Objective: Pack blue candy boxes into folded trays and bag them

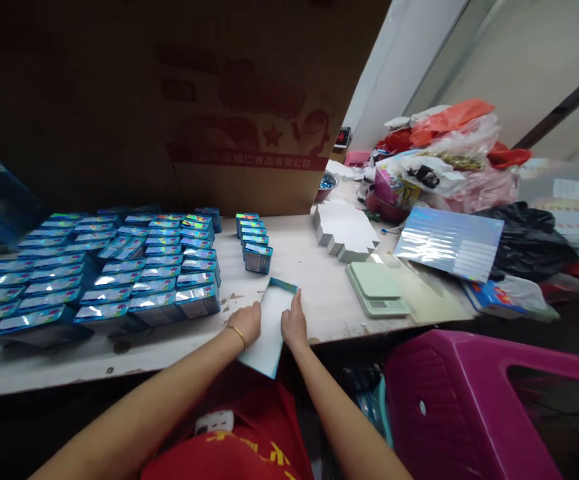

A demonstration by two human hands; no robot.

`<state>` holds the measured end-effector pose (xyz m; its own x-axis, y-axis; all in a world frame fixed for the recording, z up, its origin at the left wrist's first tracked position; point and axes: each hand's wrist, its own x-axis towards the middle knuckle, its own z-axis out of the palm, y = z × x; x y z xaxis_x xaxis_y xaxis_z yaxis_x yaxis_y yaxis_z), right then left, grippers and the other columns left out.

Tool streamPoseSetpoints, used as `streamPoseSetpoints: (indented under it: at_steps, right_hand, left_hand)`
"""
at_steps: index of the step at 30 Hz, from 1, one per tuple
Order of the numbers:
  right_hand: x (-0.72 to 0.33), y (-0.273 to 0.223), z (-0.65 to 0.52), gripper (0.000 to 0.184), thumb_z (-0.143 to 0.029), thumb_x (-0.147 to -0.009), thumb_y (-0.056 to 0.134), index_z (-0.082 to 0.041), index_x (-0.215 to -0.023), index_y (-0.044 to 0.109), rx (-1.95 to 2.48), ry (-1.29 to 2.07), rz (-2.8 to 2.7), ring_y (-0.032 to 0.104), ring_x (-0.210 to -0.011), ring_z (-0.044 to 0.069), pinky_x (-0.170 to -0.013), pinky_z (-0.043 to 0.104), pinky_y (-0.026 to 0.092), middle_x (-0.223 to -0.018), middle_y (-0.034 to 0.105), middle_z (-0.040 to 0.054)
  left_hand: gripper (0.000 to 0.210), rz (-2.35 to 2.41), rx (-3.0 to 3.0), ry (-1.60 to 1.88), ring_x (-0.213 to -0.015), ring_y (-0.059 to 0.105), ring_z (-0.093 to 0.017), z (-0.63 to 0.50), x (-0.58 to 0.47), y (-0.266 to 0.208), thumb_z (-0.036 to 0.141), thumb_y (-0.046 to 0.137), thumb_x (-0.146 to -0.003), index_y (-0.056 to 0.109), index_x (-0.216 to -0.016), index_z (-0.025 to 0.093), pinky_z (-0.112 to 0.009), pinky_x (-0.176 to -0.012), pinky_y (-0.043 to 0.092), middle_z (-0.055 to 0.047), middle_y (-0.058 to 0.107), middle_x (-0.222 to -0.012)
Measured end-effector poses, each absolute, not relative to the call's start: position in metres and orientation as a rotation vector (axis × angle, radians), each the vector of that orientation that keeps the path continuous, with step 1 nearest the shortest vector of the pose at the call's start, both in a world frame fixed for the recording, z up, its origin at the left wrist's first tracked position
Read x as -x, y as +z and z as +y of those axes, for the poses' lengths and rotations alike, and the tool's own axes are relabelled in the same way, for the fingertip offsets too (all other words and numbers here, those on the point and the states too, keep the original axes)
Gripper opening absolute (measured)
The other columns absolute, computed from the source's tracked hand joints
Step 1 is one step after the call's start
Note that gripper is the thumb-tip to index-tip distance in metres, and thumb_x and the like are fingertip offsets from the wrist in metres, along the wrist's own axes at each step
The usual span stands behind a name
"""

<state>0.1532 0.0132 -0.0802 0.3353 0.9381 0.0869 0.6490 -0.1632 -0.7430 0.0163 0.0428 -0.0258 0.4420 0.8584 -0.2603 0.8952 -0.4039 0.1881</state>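
Between my hands, at the table's front edge, is a partly folded carton (268,327) with a white inside and blue edges. My left hand (247,323) wears a thin gold bracelet at the wrist and grips the carton's left side, fingers curled. On the opposite side my right hand (295,323) holds the right wall, its thumb pointing up along the edge. A short row of blue boxes (258,259) stands just beyond the carton. To the left, several rows of similar shiny blue boxes (154,309) cover much of the table.
A large brown cardboard box (249,187) stands behind the rows. On the right are stacked white flat cartons (346,227), a pale green scale (376,287), a shiny sheet (449,241) and piled plastic bags (462,143). A magenta plastic stool (439,393) stands at the lower right.
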Motion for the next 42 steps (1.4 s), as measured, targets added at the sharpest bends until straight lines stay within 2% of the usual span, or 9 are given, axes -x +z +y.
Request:
streamPoseSetpoints:
  at_steps: [3, 6, 9, 13, 16, 21, 25, 33, 42]
  right_hand:
    - [-0.163, -0.072, 0.03, 0.062, -0.029, -0.081, 0.038, -0.011, -0.136, 0.017, 1.729, 0.57, -1.486, 0.024, -0.127, 0.022, -0.1, 0.042, 0.028, -0.139, 0.024, 0.0137]
    - [-0.179, -0.057, 0.056, 0.064, -0.046, -0.082, 0.036, -0.015, -0.135, 0.02, 1.592, 0.644, -1.361, 0.022, -0.128, 0.02, -0.102, 0.039, 0.023, -0.14, 0.021, 0.0097]
    - [-0.179, -0.043, 0.101, 0.062, -0.052, -0.084, 0.027, -0.015, -0.134, 0.024, 1.441, 0.746, -1.245, 0.024, -0.127, 0.016, -0.103, 0.035, 0.021, -0.139, 0.025, 0.008]
    - [-0.161, -0.037, 0.17, 0.068, -0.059, -0.082, 0.022, -0.016, -0.135, 0.022, 1.241, 0.986, -1.074, 0.018, -0.129, 0.016, -0.104, 0.037, 0.016, -0.141, 0.021, 0.0065]
    - [-0.15, -0.038, 0.208, 0.07, -0.064, -0.081, 0.017, -0.019, -0.135, 0.023, 1.189, 1.095, -1.003, 0.018, -0.129, 0.018, -0.102, 0.042, 0.02, -0.14, 0.023, 0.0055]
    - [-0.139, -0.033, 0.233, 0.074, -0.069, -0.077, 0.018, -0.023, -0.134, 0.024, 0.989, 1.432, -0.947, 0.049, -0.11, 0.021, -0.091, 0.041, 0.039, -0.122, 0.051, 0.007]
    - [-0.132, -0.032, 0.234, 0.067, -0.068, -0.077, 0.021, -0.027, -0.13, 0.03, 0.89, 1.463, -0.885, 0.057, -0.097, 0.021, -0.083, 0.039, 0.045, -0.112, 0.058, 0.0036]
    - [-0.132, -0.012, 0.204, 0.059, -0.061, -0.079, 0.034, -0.025, -0.126, 0.039, 0.713, 1.453, -0.589, 0.055, -0.099, 0.02, -0.084, 0.037, 0.044, -0.112, 0.058, 0.0029]
    - [-0.13, 0.02, 0.049, 0.052, -0.054, -0.085, 0.028, -0.034, -0.133, 0.025, 0.845, 1.167, -0.428, 0.047, -0.112, 0.018, -0.092, 0.037, 0.039, -0.127, 0.046, -0.0018]
  left_hand:
    - [0.05, 1.609, -2.372, -0.038, -0.086, 0.06, -0.026, 0.037, -0.01, -0.019, 0.028, 0.038, -0.081, 0.031, -0.124, 0.003, -0.037, -0.072, 0.045, -0.019, 0.062, -0.092]
    - [0.061, 1.623, -2.274, 0.532, -0.109, 0.048, -0.026, 0.06, -0.008, -0.005, 0.044, 0.03, -0.085, 0.019, -0.132, 0.007, -0.039, -0.088, 0.039, -0.019, 0.051, -0.116]
    - [0.058, 1.712, -1.73, 1.0, -0.122, 0.035, -0.021, 0.109, -0.014, 0.006, 0.048, 0.019, -0.086, 0.022, -0.132, 0.011, -0.036, -0.098, 0.032, -0.015, 0.038, -0.131]
    - [0.064, 1.849, -1.311, 1.046, -0.128, 0.024, -0.021, 0.185, -0.019, 0.009, 0.049, 0.002, -0.086, 0.019, -0.132, 0.009, -0.038, -0.101, 0.03, -0.015, 0.027, -0.138]
    - [0.071, 1.851, -1.291, 1.026, -0.126, 0.027, -0.023, 0.229, -0.017, 0.01, 0.051, -0.006, -0.084, 0.019, -0.132, 0.006, -0.041, -0.098, 0.033, -0.017, 0.031, -0.136]
    - [0.079, 1.739, -1.324, 0.931, -0.108, 0.052, -0.024, 0.257, -0.019, 0.011, 0.055, -0.011, -0.08, 0.035, -0.127, 0.012, -0.041, -0.085, 0.045, -0.014, 0.056, -0.115]
    - [0.076, 1.398, -1.169, 0.904, -0.09, 0.062, -0.02, 0.25, -0.029, 0.001, 0.061, -0.003, -0.08, 0.045, -0.119, 0.018, -0.037, -0.077, 0.049, -0.009, 0.064, -0.102]
    - [0.053, 1.064, -0.586, 1.051, -0.075, 0.065, -0.019, 0.217, -0.038, 0.026, 0.056, 0.042, -0.077, 0.056, -0.106, 0.014, -0.031, -0.068, 0.052, -0.009, 0.068, -0.084]
    - [0.051, 1.016, -0.897, 0.951, -0.112, 0.048, -0.018, 0.093, -0.042, 0.068, 0.042, 0.05, -0.079, 0.042, -0.125, 0.023, -0.027, -0.093, 0.039, -0.001, 0.047, -0.127]
